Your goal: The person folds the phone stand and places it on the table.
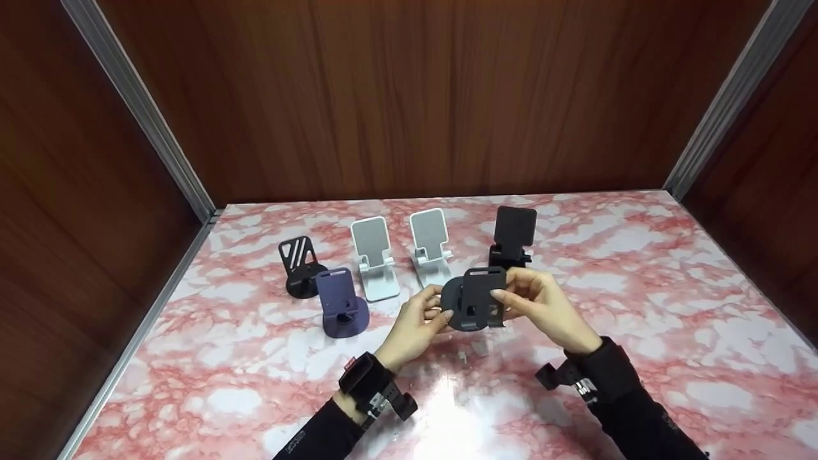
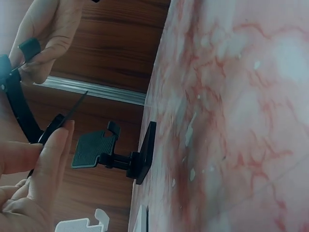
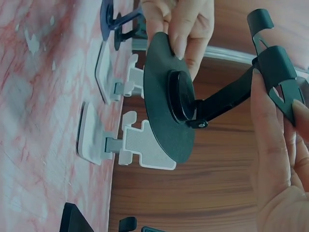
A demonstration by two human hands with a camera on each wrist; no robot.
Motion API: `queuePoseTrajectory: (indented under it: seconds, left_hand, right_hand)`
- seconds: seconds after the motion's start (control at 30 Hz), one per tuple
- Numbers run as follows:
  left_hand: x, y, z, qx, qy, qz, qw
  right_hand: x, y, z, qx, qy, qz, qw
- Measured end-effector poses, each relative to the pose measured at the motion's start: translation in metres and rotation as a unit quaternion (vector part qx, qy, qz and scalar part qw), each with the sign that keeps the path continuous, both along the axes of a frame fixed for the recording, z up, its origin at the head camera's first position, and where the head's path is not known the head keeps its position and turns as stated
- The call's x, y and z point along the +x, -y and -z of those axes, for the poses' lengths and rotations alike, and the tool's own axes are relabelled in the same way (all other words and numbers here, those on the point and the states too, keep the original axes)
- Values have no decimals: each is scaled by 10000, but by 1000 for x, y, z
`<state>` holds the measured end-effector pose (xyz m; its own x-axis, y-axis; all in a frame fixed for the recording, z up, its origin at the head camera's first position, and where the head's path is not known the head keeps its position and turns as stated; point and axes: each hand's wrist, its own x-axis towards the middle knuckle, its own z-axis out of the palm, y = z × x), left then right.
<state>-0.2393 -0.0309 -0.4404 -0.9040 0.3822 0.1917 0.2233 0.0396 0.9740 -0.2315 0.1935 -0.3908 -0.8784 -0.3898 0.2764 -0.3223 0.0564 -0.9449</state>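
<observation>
Both hands hold one black phone stand (image 1: 484, 291) up off the table, near the middle of the head view. My left hand (image 1: 412, 329) pinches the edge of its round base (image 3: 164, 111), thumb on one face and fingers on the other. On the right side, my right hand (image 1: 553, 313) grips the upper plate (image 3: 277, 63) between thumb and fingers. A hinged arm (image 3: 227, 99) joins base and plate, folded out at an angle in the right wrist view. In the left wrist view the held stand shows mostly edge-on.
Behind the hands stand a purple phone stand (image 1: 337, 291), a black slotted one (image 1: 307, 278), a white one (image 1: 381, 287), a second white one (image 1: 428, 230) and a black one (image 1: 516, 227). The marbled table (image 1: 223, 345) meets wooden walls (image 1: 434, 96) at the back and sides.
</observation>
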Motion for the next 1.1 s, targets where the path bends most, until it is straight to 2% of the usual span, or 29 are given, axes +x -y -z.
queuePoseTrajectory:
  seconds: [0.1,0.23,0.3,0.57,0.73,0.97,1.1]
  left_hand:
    - [7,0,-9,-79,-278,-2,9996]
    - [15,-1,-21,-41,-384,25,9993]
    - [16,-1,-23,-94,-452,-25,9989]
    - [17,-1,-22,-428,-739,-314,9959]
    - [20,0,-23,-470,-785,-290,9954]
    - [22,-1,-28,-803,-1283,-540,9870]
    - [11,-2,-10,-823,-1517,-650,9828]
  right_hand:
    - [1,-2,-2,101,153,10,9998]
    - [1,-5,-4,171,336,-24,9993]
    - [0,-6,-4,172,386,-110,9990]
    - [-2,-9,-1,173,568,-486,9971]
    - [-3,-10,-1,184,711,-623,9954]
    - [-6,-14,0,-108,1167,-1007,9880]
    - [-7,-15,3,-248,1339,-1246,9828]
